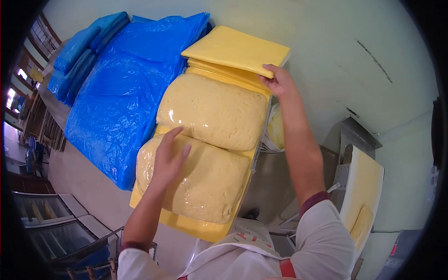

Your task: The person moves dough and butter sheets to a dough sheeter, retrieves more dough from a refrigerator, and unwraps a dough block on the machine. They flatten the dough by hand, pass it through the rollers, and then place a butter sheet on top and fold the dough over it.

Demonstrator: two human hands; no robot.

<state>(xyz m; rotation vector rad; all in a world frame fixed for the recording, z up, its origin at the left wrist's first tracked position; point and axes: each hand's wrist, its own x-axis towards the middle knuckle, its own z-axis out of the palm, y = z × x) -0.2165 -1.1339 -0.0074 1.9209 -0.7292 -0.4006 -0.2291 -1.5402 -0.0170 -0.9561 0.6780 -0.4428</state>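
While the left hand (169,158) lies flat, fingers loosely spread, on the near dough slab (193,179) in the yellow tray (198,228), right hand (279,81) fingers pinching the yellow board (235,49) edge above the tray's far end, blue plastic sheet (121,98) alongside on the worktop (79,177).

Crumpled blue plastic sheeting (119,100) covers a long mound along the left, with folded blue bundles (81,51) stacked just beyond it. A pale green wall (336,32) rises behind. At lower left stands a glass-fronted display case (51,224). To the right, a machine's cream conveyor belt (361,186) slopes downward.
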